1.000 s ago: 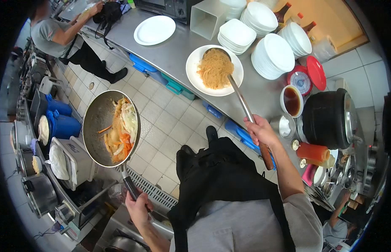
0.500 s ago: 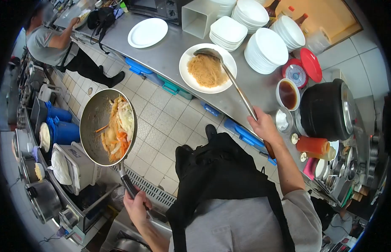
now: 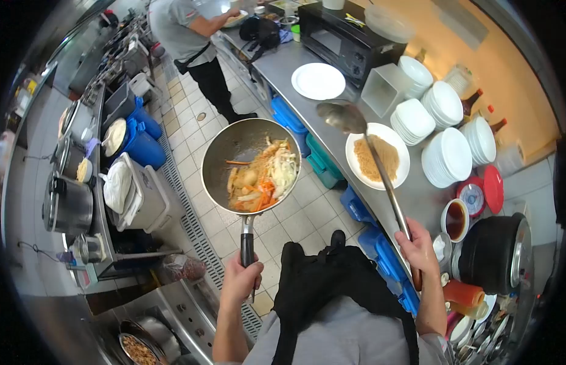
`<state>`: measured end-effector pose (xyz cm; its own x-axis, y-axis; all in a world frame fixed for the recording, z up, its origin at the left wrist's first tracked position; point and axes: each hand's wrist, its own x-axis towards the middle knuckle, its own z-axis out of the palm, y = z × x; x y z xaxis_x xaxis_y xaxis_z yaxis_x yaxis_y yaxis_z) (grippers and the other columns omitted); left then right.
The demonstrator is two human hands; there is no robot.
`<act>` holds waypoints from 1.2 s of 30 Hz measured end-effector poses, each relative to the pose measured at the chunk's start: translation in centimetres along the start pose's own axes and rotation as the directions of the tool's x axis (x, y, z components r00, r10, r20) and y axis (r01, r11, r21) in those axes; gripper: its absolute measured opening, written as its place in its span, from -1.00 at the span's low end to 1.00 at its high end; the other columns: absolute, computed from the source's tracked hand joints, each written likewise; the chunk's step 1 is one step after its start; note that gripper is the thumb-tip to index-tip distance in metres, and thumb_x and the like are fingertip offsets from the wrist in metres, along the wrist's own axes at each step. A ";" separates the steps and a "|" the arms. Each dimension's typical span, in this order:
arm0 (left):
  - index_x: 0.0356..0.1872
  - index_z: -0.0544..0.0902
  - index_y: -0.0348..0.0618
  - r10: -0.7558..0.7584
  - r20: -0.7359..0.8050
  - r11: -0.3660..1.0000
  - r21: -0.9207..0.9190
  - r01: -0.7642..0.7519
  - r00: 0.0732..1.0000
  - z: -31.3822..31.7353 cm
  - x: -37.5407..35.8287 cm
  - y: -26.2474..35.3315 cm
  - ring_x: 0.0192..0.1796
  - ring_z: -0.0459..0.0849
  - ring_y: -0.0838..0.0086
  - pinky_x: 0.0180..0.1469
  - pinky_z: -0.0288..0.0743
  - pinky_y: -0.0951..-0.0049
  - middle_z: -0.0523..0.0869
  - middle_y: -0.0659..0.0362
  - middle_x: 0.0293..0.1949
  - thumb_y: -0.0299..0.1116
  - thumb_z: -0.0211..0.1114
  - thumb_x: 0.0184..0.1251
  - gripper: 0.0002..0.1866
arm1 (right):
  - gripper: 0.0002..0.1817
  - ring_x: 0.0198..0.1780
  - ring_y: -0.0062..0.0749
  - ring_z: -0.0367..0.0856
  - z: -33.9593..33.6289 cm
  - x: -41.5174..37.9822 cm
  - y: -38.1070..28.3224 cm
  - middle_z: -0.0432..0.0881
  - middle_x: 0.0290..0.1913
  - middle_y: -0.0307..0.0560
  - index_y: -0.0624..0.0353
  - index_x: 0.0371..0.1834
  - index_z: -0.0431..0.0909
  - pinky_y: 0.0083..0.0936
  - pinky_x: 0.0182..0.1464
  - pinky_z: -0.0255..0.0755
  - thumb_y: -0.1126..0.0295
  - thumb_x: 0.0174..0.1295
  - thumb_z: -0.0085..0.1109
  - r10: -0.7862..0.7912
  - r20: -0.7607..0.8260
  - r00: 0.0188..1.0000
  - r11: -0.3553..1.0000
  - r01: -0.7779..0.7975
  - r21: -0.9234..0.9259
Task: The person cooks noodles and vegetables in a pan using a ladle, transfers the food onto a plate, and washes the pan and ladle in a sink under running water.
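Note:
My left hand [image 3: 241, 277] is wrapped round the black handle of a frying pan [image 3: 215, 164], held out over the floor. Noodles [image 3: 258, 170], shredded cabbage and orange carrot strips lie mostly in the right side of the pan. In my right hand [image 3: 418, 246] is the long handle of a ladle [image 3: 342, 117], whose bowl hangs in the air between the pan and the counter. Under the ladle's shaft, a white plate [image 3: 402, 171] with a mound of thin brown noodles [image 3: 375, 157] stands on the steel counter. Another white plate [image 3: 318, 81] farther back has nothing on it.
Stacked white bowls [image 3: 446, 159] stand behind the noodle plate. A bowl of brown sauce [image 3: 455, 220] and a black pot [image 3: 496, 252] are at the right. Another person [image 3: 201, 48] stands at the counter's far end. Blue bins [image 3: 143, 143] line the left side; a stove [image 3: 179, 316] is lower left.
The ladle has lifted off the noodles on the plate and swung toward the pan. The pan has moved nearer the counter and levelled. My view has turned left.

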<state>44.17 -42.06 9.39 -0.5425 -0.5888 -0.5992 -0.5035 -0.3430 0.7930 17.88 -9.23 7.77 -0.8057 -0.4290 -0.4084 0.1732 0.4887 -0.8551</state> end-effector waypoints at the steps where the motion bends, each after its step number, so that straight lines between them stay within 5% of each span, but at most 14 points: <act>1: -0.28 0.49 -0.22 0.001 -0.014 1.000 -0.011 -0.001 1.000 -0.1 0.0 0.1 -0.72 0.45 0.53 -0.67 0.26 0.48 0.47 0.27 -0.63 -0.48 0.31 0.15 -0.82 | -0.56 0.06 -0.49 0.56 0.8 0.2 -0.4 0.66 0.00 -0.14 0.31 0.32 0.52 -0.51 0.17 0.43 0.46 0.39 0.27 -0.194 0.048 0.980 0.981 0.194 0.007; 10: -0.27 0.47 -0.18 0.170 0.077 0.970 -0.187 -0.153 0.982 -2.5 7.6 2.4 -0.71 0.46 0.53 -0.66 0.28 0.46 0.52 0.23 -0.66 -0.44 0.32 0.22 -0.82 | -0.51 0.09 -0.51 0.54 4.0 -0.2 -2.9 0.67 0.05 -0.14 0.33 0.34 0.50 -0.52 0.22 0.40 0.43 0.37 0.30 -0.162 0.160 0.974 0.982 0.175 -0.070; 14: -0.24 0.46 -0.17 0.269 -0.036 0.929 -0.255 -0.269 0.963 0.2 7.4 2.4 -0.67 0.50 0.53 -0.65 0.33 0.47 0.51 0.23 -0.62 -0.49 0.27 0.23 -0.84 | -0.52 0.05 -0.51 0.55 4.2 -0.4 -1.8 0.68 0.02 -0.13 0.34 0.33 0.51 -0.50 0.17 0.44 0.45 0.36 0.30 -0.208 0.110 0.972 0.972 0.219 -0.090; 17: -0.28 0.46 -0.16 0.248 -0.055 0.937 -0.240 -0.253 0.967 2.0 3.9 -1.6 -0.69 0.47 0.52 -0.65 0.34 0.42 0.49 0.25 -0.64 -0.52 0.26 0.25 -0.87 | -0.52 0.00 -0.54 0.55 4.3 -0.4 -2.2 0.67 -0.03 -0.18 0.35 0.32 0.51 -0.49 0.10 0.47 0.43 0.37 0.31 -0.302 0.103 0.948 0.927 0.317 -0.199; 20: -0.27 0.44 -0.20 0.191 -0.078 0.946 -0.252 -0.205 0.979 1.2 5.0 -2.7 -0.69 0.47 0.53 -0.67 0.34 0.46 0.46 0.26 -0.61 -0.52 0.25 0.23 -0.85 | -0.49 -0.04 -0.58 0.51 5.6 -0.9 -1.8 0.64 -0.07 -0.25 0.35 0.34 0.49 -0.51 0.06 0.46 0.40 0.38 0.32 -0.135 0.132 0.982 0.988 0.143 -0.053; 25: -0.26 0.44 -0.19 0.138 -0.099 0.938 -0.306 -0.162 0.985 0.3 5.0 -3.7 -0.70 0.48 0.52 -0.68 0.33 0.46 0.47 0.25 -0.62 -0.49 0.26 0.22 -0.84 | -0.52 -0.10 -0.63 0.50 7.4 -1.1 -2.0 0.62 -0.12 -0.29 0.34 0.32 0.50 -0.58 -0.01 0.45 0.40 0.38 0.31 -0.190 0.198 0.962 0.978 0.202 -0.044; 29: -0.30 0.47 -0.14 0.135 -0.078 0.950 -0.275 -0.151 0.988 -2.3 7.2 1.3 -0.72 0.45 0.53 -0.70 0.25 0.49 0.48 0.23 -0.68 -0.42 0.26 0.22 -0.86 | -0.53 -0.12 -0.64 0.50 8.2 -1.2 -4.0 0.61 -0.16 -0.31 0.35 0.32 0.50 -0.58 -0.03 0.45 0.43 0.38 0.31 -0.182 0.218 0.959 0.975 0.204 -0.083; 31: -0.28 0.46 -0.16 0.165 -0.012 0.963 -0.214 -0.164 0.986 -3.4 8.3 4.0 -0.64 0.49 0.53 -0.58 0.40 0.46 0.51 0.25 -0.60 -0.44 0.26 0.25 -0.86 | -0.53 -0.13 -0.63 0.50 8.6 -1.0 -4.4 0.61 -0.18 -0.31 0.35 0.32 0.51 -0.58 -0.03 0.45 0.44 0.37 0.31 -0.195 0.226 0.954 0.973 0.217 -0.075; 33: -0.28 0.47 -0.16 0.276 -0.126 0.909 -0.288 -0.301 0.953 -0.9 9.8 0.4 -0.67 0.50 0.54 -0.63 0.36 0.43 0.51 0.25 -0.62 -0.44 0.25 0.27 -0.88 | -0.53 -0.18 -0.63 0.49 8.8 -0.9 -4.5 0.59 -0.23 -0.31 0.35 0.31 0.51 -0.59 -0.08 0.45 0.45 0.36 0.31 -0.246 0.206 0.947 0.961 0.266 -0.071; 36: -0.25 0.46 -0.16 0.219 -0.150 0.905 -0.339 -0.258 0.964 1.4 7.9 -3.6 -0.67 0.50 0.55 -0.65 0.35 0.43 0.51 0.25 -0.62 -0.48 0.23 0.29 -0.89 | -0.54 -0.20 -0.63 0.48 8.4 -0.8 -4.4 0.57 -0.27 -0.29 0.35 0.31 0.50 -0.61 -0.10 0.45 0.43 0.38 0.29 -0.311 0.222 0.924 0.919 0.351 -0.176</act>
<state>40.73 -44.50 1.64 -0.5326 -0.7525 -0.3874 -0.0878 -0.4062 0.9096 22.48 -17.43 9.21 -0.6729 -0.7168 -0.1827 -0.2237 0.4326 -0.8734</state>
